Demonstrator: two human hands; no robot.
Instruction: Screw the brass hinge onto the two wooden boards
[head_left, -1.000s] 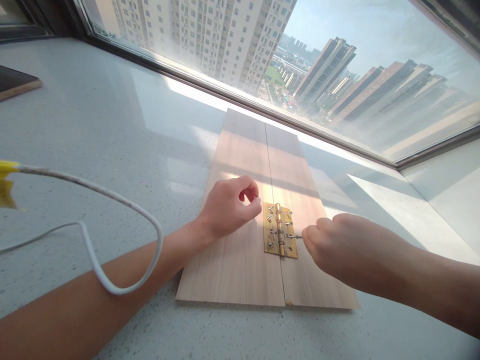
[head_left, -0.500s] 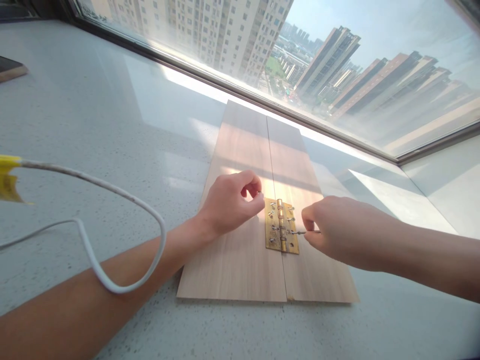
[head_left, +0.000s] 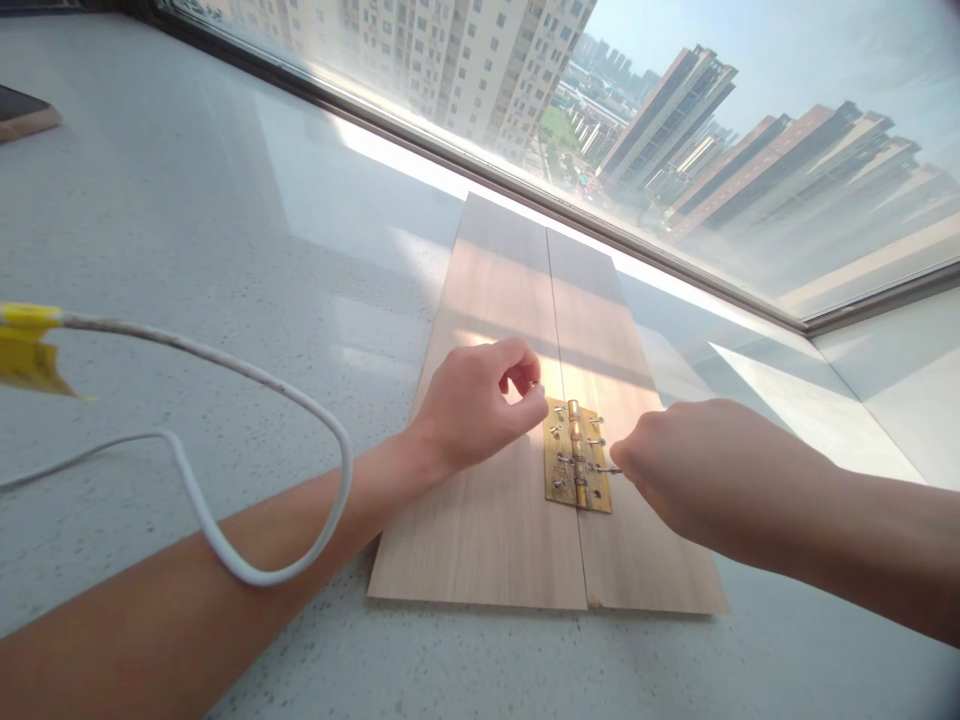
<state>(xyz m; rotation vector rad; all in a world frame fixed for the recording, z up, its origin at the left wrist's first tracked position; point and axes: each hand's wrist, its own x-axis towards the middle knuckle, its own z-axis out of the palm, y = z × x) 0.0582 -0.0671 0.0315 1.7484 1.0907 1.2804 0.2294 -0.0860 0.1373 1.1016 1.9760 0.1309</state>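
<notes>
A brass butt hinge (head_left: 576, 455) lies unfolded across the seam of two pale wooden boards. Several silver screws (head_left: 556, 431) stick up from its left leaf, tilted at different angles. More screws (head_left: 596, 441) stand in the right leaf, whose lowest hole (head_left: 597, 494) is bare. My right hand (head_left: 694, 465) is closed around a thin metal shaft (head_left: 615, 470) that points left at the right leaf; its rear part is hidden in my fingers. At the hinge's upper left corner, my left hand (head_left: 487, 405) pinches a tiny metal piece (head_left: 535, 384), mostly covered by the fingertips.
Both boards, left (head_left: 480, 535) and right (head_left: 649, 560), rest on a speckled pale sill (head_left: 292, 665). A white cable (head_left: 262, 578) with a yellow tag (head_left: 30, 350) loops over my left forearm. Far left lies a dark flat object (head_left: 22, 112). A window frame (head_left: 510, 180) runs behind.
The view has shifted slightly, so everything sits a little further right. My right fingers have closed up and turned around the shaft, covering more of it. My left hand keeps its pinch.
</notes>
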